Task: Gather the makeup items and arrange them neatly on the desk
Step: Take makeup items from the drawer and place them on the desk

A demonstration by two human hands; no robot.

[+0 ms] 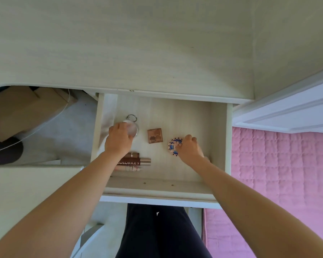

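Note:
An open pale wooden drawer [218, 146] under the desk [138, 43] holds the makeup items. My left hand [118, 139] grips a round silver compact mirror [133, 128] with a key ring at the drawer's left. My right hand [189, 148] pinches a round compact with a blue and pink pattern [173, 146] at the right. Between them lies a small square brown palette [154, 135]. Several brown and pink tubes [134, 162] lie side by side near the drawer's front, partly hidden by my left forearm.
A bed with a pink quilt [280, 174] and a white frame [287, 112] stands to the right. Cardboard boxes [22, 108] and a white cable [45, 123] lie on the floor at the left. My dark trousers [157, 231] are below the drawer front.

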